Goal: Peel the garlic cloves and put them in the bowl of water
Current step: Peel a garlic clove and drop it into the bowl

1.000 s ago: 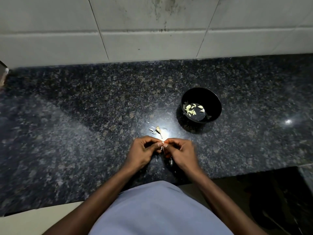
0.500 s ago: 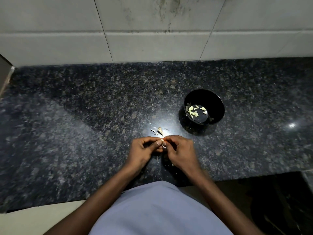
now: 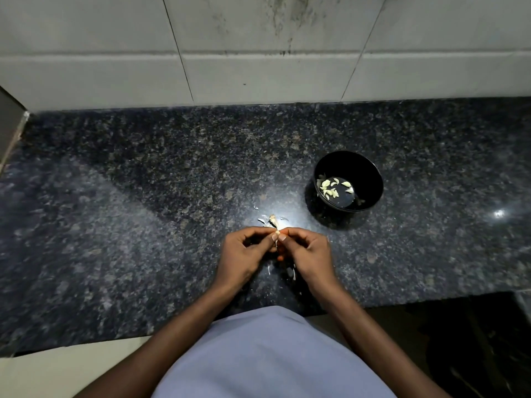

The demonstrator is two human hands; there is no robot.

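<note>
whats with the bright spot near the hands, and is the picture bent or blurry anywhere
Head view: a lamp's glare on the polished countertop sits just beyond the left hand and right hand, washing out the garlic clove they pinch; a smaller glint lies right of the bowl; wide-angle bending curves the tile lines; corners dim, focus otherwise sharp.

dark speckled granite counter [image 3: 143, 225]; black bowl [image 3: 370, 179] right of centre; garlic skins [image 3: 271, 221] near centre.

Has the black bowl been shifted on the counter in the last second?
No. The round black bowl keeps its place relative to the garlic scraps on the speckled granite counter; only the camera shifted.
</note>
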